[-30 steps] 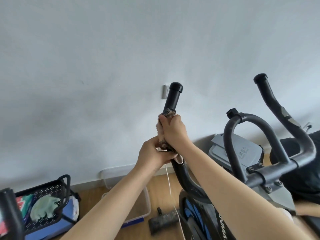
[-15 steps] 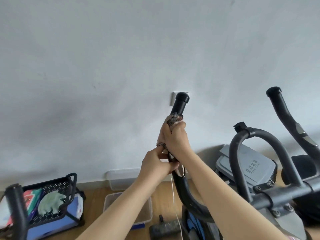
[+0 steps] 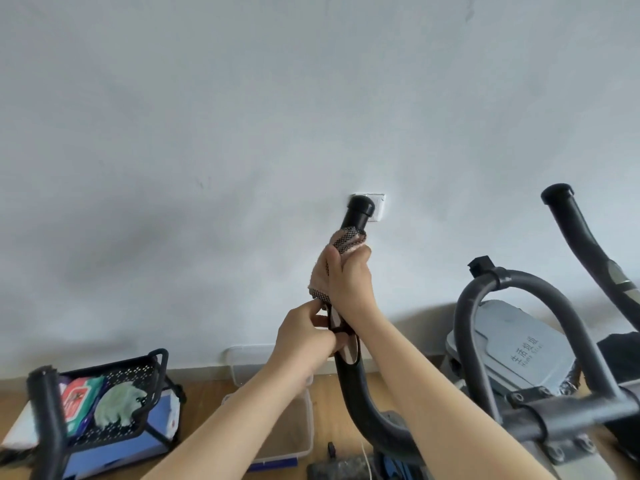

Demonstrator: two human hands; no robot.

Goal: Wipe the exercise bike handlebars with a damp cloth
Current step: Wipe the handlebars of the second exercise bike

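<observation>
At the centre of the frame, our pinkish cloth with its dark mesh edge (image 3: 346,241) is wrapped round the black, upright left horn of the exercise bike handlebars (image 3: 356,216), just below its rounded end cap. Our right hand (image 3: 349,282) is clenched around cloth and bar together; our left hand (image 3: 306,336), just beneath it, grips the bar at its pale sensor strip and steadies it. We judge we are mid-wipe on this horn, and the next move calls for sliding the cloth over the cap while twisting. The right-hand black horn (image 3: 581,237) at the right edge looks untouched. Against the earlier frames, our cloth hand sits closer to the cap, and our view has tilted upward, showing more grey wall (image 3: 242,116).
</observation>
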